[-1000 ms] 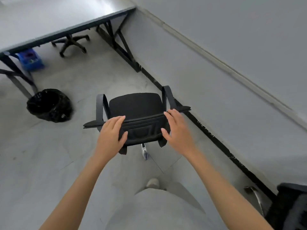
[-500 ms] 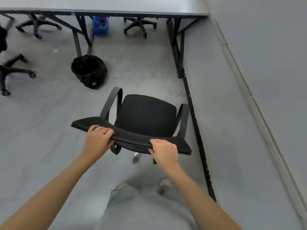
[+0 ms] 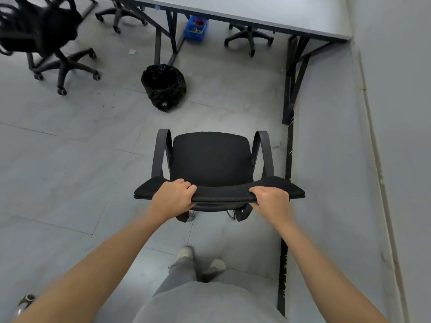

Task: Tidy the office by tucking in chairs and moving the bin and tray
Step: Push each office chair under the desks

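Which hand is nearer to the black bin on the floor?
Left. The left hand grips the chair backrest below the bin; the right hand grips it farther right, beside the wall.

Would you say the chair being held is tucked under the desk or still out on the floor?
Out. The chair stands on open floor short of the desk, both hands gripping its backrest; the bin sits between them, off to the left.

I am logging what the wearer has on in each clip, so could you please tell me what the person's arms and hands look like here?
Both forearms are bare, with no sleeves in view. The left hand and the right hand wear no gloves, and no rings, watch or bracelet are visible. The fast-moving right wrist is slightly blurred. Lower down, grey trousers and light shoes show.
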The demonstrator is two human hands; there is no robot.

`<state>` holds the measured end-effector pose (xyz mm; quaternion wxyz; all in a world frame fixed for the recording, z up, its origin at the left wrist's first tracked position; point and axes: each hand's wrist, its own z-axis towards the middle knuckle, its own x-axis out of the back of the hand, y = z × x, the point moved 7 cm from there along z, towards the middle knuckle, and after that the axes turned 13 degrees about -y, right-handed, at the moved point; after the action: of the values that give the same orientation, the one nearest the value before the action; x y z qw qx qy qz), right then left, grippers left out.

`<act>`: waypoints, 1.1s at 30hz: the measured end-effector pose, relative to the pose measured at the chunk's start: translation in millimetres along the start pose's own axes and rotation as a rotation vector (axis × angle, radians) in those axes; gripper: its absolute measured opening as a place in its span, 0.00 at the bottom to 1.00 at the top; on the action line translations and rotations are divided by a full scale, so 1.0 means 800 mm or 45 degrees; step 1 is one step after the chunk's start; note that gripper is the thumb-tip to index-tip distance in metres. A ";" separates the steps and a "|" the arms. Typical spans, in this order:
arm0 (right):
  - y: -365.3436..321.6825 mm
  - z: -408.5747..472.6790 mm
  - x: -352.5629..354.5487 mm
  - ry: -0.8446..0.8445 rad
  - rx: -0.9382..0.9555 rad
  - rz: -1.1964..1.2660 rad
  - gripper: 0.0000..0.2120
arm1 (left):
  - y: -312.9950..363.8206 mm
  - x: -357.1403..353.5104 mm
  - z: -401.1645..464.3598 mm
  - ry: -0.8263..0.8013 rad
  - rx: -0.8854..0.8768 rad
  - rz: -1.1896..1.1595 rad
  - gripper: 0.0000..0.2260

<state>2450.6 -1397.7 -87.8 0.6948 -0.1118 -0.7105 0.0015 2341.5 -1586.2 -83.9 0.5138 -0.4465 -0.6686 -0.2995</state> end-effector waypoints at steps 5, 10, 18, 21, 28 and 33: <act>0.011 0.045 -0.007 -0.028 -0.067 0.013 0.09 | -0.039 0.013 0.045 -0.052 -0.024 -0.038 0.13; 0.069 0.118 0.013 -0.014 -0.075 0.024 0.09 | -0.064 0.038 0.122 0.013 -0.025 -0.040 0.11; 0.169 0.278 0.037 -0.077 -0.139 -0.008 0.07 | -0.131 0.082 0.280 0.106 -0.019 0.033 0.15; 0.192 0.327 0.042 -0.075 -0.167 -0.017 0.09 | -0.163 0.096 0.331 0.065 -0.050 0.022 0.15; 0.283 0.454 0.061 -0.073 -0.136 -0.056 0.10 | -0.211 0.131 0.464 0.095 0.020 -0.013 0.17; 0.354 0.557 0.085 -0.039 -0.064 -0.072 0.06 | -0.244 0.157 0.568 0.113 0.093 -0.067 0.17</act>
<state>2054.0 -1042.3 -81.1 0.6807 -0.1090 -0.7236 -0.0344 1965.3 -1241.6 -86.0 0.5507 -0.3960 -0.6672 -0.3079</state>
